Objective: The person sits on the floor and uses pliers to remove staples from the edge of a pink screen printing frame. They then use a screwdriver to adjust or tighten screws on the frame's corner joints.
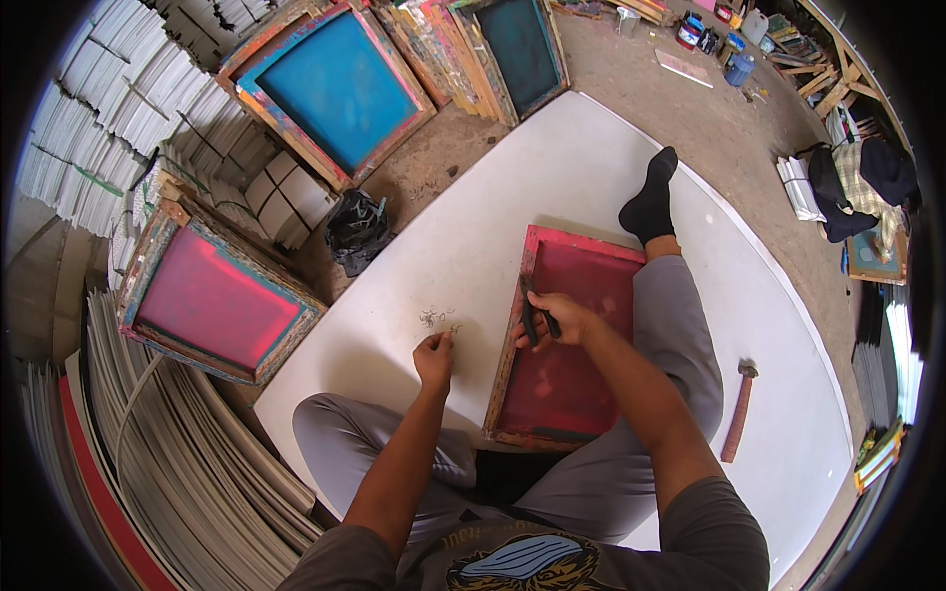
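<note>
Pliers with dark handles (528,317) are in my right hand (562,320), its fingers wrapped round them. They are over the left rail of a wooden screen-printing frame (505,379) with dark red mesh, which lies on the white board between my legs. My left hand (434,360) is closed in a pinch just left of the frame. Whatever sits between its fingertips is too small to make out. Right beside those fingertips is a small pile of bent metal bits (431,318), which look like staples.
A hammer (736,414) lies on the white board (788,394) to my right. Other frames, one blue (350,89) and one pink (222,295), lean at the far left near a black plastic bag (357,231). Stacked sheets (197,424) rise along the left.
</note>
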The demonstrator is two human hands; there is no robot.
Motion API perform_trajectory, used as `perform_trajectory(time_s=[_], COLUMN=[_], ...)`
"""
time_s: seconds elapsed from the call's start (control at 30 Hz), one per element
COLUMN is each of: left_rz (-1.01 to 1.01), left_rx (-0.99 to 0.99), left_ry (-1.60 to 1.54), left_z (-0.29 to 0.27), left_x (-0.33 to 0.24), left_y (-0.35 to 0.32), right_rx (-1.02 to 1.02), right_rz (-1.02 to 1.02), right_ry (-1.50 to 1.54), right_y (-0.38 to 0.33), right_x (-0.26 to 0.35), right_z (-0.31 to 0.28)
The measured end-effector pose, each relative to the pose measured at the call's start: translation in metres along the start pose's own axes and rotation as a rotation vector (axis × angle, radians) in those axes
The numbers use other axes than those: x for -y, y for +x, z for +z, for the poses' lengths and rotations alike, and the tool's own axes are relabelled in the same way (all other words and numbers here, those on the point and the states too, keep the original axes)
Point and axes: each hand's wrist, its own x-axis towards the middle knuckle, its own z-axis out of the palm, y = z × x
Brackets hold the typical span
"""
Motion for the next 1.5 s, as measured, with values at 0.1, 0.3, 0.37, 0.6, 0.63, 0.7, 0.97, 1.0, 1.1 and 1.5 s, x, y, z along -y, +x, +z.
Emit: perform_trajectory(time_s=[0.1,0.3,0.37,0.6,0.63,0.7,0.97,1.0,1.1,1.5], left_rz=[0.005,0.003,-0.004,-0.009,-0.013,-0.017,-0.025,-0.008,-0.006,-0.474], left_rx=[0.01,0.016,0.015,0.027,0.03,0.03,0.029,0.04,0.103,0.417], left_ry=[-0.002,-0.003,-0.027,-0.043,-0.037,-0.025,-0.07,-0.087,-0.145,-0.502], left_z=[-0.001,-0.001,-0.003,-0.003,-0.003,-0.002,0.002,-0.002,-0.012,0.016], left_x=[0.002,-0.001,-0.001,-0.004,-0.005,-0.008,-0.013,-0.012,-0.01,-0.045], left_y=[0.001,-0.001,-0.002,-0.001,0.0,0.0,-0.002,-0.002,-0.005,-0.004], right_rx=[-0.102,-0.265,-0.31,-0.364,-0.371,-0.398,-0.419,-0.389,-0.258,0.075], right_rz=[-0.021,-0.06,-0.052,-0.114,-0.12,-0.135,-0.338,-0.326,-0.246,0.152], right_ry=[0.076,-0.131,-0.2,-0.282,-0.289,-0.302,-0.547,-0.562,-0.637,-0.545], right_y=[0.002,0.004,0.005,0.011,0.011,0.014,0.015,0.011,-0.003,0.003], right_x=[-0.007,-0.005,-0.002,-0.008,-0.008,-0.012,-0.021,-0.018,-0.007,-0.023], right_z=[0.008,0.007,0.008,0.01,0.012,0.011,-0.002,0.001,0.026,0.079])
